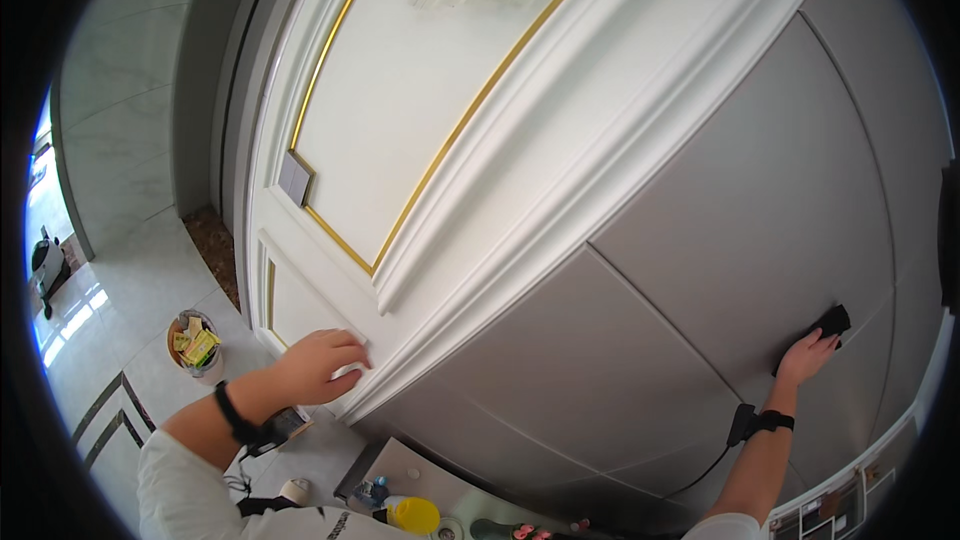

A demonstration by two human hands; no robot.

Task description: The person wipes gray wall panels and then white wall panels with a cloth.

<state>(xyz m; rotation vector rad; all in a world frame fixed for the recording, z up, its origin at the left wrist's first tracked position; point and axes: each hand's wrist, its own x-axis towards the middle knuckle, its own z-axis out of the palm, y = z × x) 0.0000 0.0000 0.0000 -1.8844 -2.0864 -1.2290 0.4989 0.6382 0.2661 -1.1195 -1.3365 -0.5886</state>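
Note:
My right hand (803, 358) presses a black cloth (831, 321) against the smooth grey wall panel (740, 210) at the right. Its fingers close over the cloth and cover part of it. Farther left, my left hand (325, 365) is by the lower part of the white moulding (410, 372), its fingers loosely bent and apart with nothing in them. Whether those fingertips touch the white surface, I cannot tell. Black straps with small devices circle both wrists.
White panelling with gold trim (470, 115) rises beside the grey panels. A bin (196, 348) holding yellow packets stands on the tiled floor at the left. Low in the middle, a cabinet top (405, 468) carries a yellow-topped container (414, 515) and pink flowers (528, 532).

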